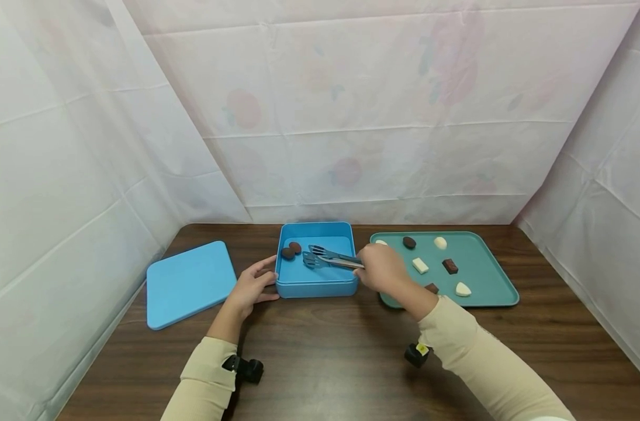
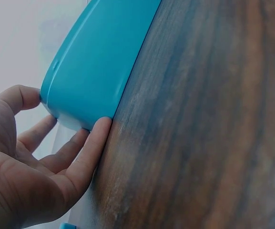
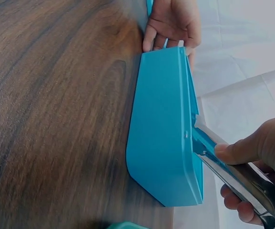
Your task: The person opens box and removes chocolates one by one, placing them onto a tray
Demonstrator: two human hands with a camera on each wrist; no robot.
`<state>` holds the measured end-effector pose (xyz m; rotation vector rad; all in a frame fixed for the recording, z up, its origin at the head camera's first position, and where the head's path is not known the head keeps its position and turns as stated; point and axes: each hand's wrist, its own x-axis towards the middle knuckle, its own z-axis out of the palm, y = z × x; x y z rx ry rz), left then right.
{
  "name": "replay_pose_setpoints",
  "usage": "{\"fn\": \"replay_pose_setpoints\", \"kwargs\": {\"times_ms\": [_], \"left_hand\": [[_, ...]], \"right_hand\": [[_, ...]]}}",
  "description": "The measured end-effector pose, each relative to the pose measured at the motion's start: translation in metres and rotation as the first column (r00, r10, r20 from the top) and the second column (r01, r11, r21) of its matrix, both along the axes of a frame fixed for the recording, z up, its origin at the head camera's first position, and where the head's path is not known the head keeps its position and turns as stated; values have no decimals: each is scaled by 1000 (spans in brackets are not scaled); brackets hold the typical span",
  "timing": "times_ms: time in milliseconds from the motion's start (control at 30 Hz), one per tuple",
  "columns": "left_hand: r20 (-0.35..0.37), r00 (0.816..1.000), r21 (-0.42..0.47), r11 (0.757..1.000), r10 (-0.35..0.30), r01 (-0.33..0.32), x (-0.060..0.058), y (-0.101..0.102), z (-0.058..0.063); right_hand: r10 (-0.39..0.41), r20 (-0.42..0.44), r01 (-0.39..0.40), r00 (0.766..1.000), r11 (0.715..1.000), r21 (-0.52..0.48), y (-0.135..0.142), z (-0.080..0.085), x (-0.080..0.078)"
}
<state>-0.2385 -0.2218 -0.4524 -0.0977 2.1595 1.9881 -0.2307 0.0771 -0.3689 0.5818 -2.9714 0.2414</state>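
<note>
My right hand (image 1: 381,268) grips a pair of metal tongs (image 1: 346,261) from the right of a blue box (image 1: 317,289). The tongs' dark slotted tips reach inside the box and stand apart, with no piece seen between them. Two brown chocolates (image 1: 288,253) lie at the box's left side. My left hand (image 1: 252,287) touches the outside of the box's left wall. In the left wrist view, its fingertips (image 2: 101,125) rest against the box's corner, the thumb near the rim. The right wrist view shows the tongs' handles (image 3: 244,183) between thumb and fingers; the tips are hidden by the wall.
A green tray (image 1: 488,295) at the right bears several white and brown chocolates, such as a white one (image 1: 420,265); my right hand and forearm cover part of it. A blue lid (image 1: 190,283) lies at the left. White curtains (image 1: 351,117) enclose the wooden table (image 1: 320,362).
</note>
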Motion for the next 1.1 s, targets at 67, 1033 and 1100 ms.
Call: {"fn": "replay_pose_setpoints", "kwargs": {"times_ms": [67, 1033, 1100], "left_hand": [[-2, 1000, -3, 1000, 1, -1, 0, 0, 0], [2, 1000, 3, 1000, -2, 2, -1, -2, 0], [2, 1000, 4, 1000, 0, 0, -1, -2, 0]], "right_hand": [[-1, 10, 1, 1000, 1000, -10, 2, 3, 1], [-70, -67, 62, 995, 992, -114, 57, 33, 20], [-87, -66, 79, 994, 990, -112, 62, 33, 21]]}}
